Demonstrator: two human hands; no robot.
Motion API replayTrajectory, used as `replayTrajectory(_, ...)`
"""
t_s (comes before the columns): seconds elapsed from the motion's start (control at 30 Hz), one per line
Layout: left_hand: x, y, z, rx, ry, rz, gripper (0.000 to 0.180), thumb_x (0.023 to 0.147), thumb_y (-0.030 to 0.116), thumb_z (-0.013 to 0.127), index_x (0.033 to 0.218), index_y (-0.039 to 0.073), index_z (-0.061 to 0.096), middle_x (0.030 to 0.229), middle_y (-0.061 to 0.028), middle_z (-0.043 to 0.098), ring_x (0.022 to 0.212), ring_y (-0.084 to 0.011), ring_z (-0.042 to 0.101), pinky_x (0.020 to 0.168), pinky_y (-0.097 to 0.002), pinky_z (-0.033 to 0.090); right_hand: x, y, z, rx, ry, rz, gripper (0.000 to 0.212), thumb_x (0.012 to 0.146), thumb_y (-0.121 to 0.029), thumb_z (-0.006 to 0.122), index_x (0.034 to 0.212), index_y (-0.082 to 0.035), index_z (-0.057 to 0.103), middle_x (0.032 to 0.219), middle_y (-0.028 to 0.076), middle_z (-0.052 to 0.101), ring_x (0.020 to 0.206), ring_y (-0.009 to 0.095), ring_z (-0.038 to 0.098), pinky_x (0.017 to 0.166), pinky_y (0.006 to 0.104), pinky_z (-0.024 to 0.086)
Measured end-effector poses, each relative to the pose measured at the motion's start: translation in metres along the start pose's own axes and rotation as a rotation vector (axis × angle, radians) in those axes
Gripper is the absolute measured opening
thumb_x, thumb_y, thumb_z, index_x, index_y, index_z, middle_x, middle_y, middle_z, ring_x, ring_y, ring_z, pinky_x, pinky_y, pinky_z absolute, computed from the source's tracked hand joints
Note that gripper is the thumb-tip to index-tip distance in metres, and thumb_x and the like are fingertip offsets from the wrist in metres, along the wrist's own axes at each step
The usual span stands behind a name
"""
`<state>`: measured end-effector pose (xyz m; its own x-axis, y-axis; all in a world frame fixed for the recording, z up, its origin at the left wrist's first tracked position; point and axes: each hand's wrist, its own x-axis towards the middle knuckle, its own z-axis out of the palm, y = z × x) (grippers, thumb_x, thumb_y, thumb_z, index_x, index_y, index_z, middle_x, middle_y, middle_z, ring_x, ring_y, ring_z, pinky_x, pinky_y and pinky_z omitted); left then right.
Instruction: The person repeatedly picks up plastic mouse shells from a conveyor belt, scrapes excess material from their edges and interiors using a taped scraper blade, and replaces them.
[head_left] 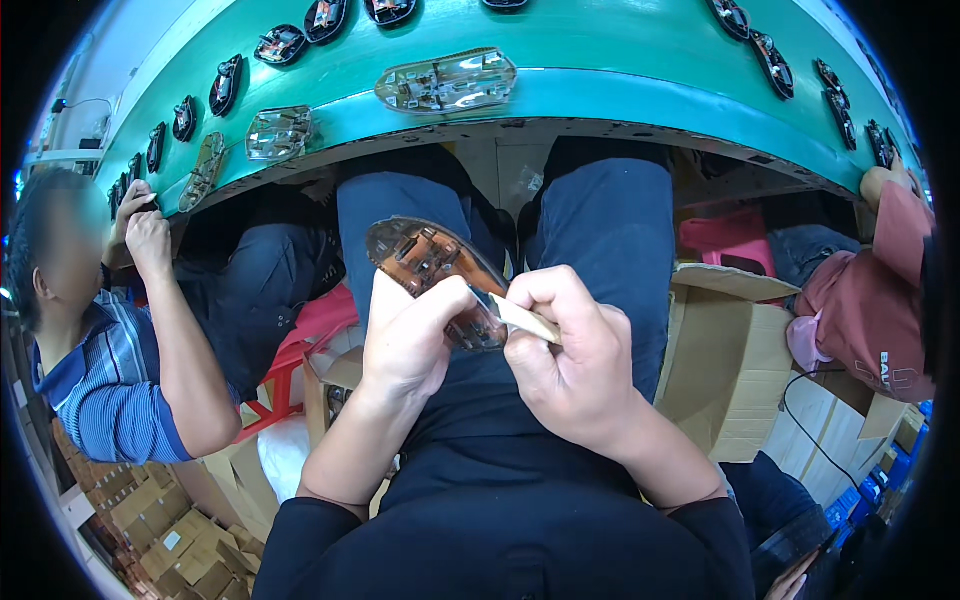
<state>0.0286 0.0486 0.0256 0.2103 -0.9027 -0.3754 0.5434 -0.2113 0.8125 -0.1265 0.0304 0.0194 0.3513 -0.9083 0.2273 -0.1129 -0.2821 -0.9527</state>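
Mouse shell [428,262], translucent brown, sits above our lap, below the green belt's edge [560,100]; thighs flank it closely. Its long axis runs upper-left to lower-right. Our left hand [408,335] grips it; our right hand [565,345] pinches a small blade [520,316].

Single head-worn fisheye view, looking steeply down, close over the lap, green conveyor belt [600,60] curving above

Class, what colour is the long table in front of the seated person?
The table is green with a lighter turquoise front edge, seen best in the head view.
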Motion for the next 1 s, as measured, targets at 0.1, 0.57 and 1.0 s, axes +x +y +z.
replayTrajectory(0.1,0.003,-0.003,-0.002,0.008,-0.015,0.018,0.024,0.077,-0.008,0.057,0.099,-0.001,0.058,0.085,-0.0076,0.064,0.071,-0.0142,0.065,0.06,-0.0265,0.053,-0.002,0.0,0.001,0.003,0.004,0.004,0.016,0.08,0.0,0.063,0.094,-0.004,0.057,0.067,0.01,0.061,0.055,0.026,0.065,0.052,0.0333,0.05)
replayTrajectory(0.57,0.0,0.011,-0.003,0.142,-0.177,-0.173,0.021,0.085,0.002,0.064,0.105,-0.002,0.058,0.083,-0.0094,0.066,0.068,-0.0136,0.065,0.058,-0.0271,0.053,0.0,-0.007,-0.015,0.275,0.012,0.255,0.009,0.089,0.002,0.054,0.097,-0.002,0.054,0.069,0.003,0.062,0.06,0.003,0.054,0.055,0.0221,0.043)
replayTrajectory(1.0,0.009,0.014,-0.01,0.545,-0.113,0.522,0.068,0.088,0.05,0.059,0.131,-0.001,0.044,0.1,-0.012,0.058,0.085,-0.0141,0.056,0.075,-0.0265,0.045,0.006,-0.043,-0.019,0.733,-0.095,0.506,0.01,0.092,0.006,0.052,0.099,0.0,0.05,0.077,0.001,0.057,0.062,0.001,0.049,0.057,0.0193,0.039)
